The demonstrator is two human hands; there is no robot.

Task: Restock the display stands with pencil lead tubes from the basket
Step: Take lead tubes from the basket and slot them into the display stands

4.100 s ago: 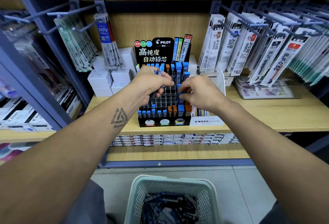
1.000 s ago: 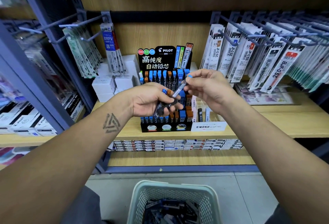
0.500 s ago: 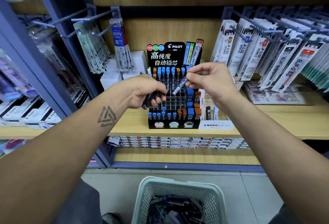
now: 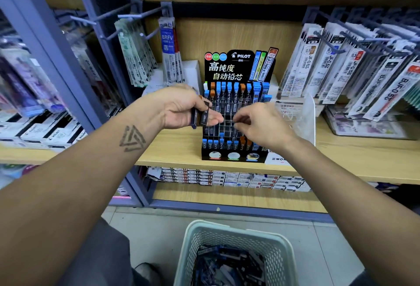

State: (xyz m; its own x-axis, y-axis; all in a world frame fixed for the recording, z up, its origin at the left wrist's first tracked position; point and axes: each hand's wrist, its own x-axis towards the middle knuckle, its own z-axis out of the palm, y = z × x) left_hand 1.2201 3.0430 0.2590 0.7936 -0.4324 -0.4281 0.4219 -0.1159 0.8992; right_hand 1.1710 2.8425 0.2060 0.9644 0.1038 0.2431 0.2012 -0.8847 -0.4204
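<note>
The black Pilot display stand [image 4: 227, 67] sits on the wooden shelf [image 4: 172, 149], with blue- and orange-capped lead tubes in its back and front rows and open slots in the middle. My left hand [image 4: 181, 108] grips a few dark lead tubes [image 4: 201, 116] just left of the stand. My right hand [image 4: 261, 126] hovers over the stand's middle rows; its curled fingertips pinch the end of one dark tube, mostly hidden. On the floor below is the pale green basket [image 4: 193, 235], holding several loose tubes [image 4: 227, 265].
Refill packs hang on pegs to the right [image 4: 341, 70] and left [image 4: 136, 51] of the stand. White boxes [image 4: 191, 70] stand behind it and a clear Mono holder [image 4: 302, 115] beside it. Small flat boxes [image 4: 227, 177] line the ledge under the shelf.
My right hand has come down from in front of the stand's top row to its middle slots with the tube. My left hand has lifted slightly and still holds its tubes.
</note>
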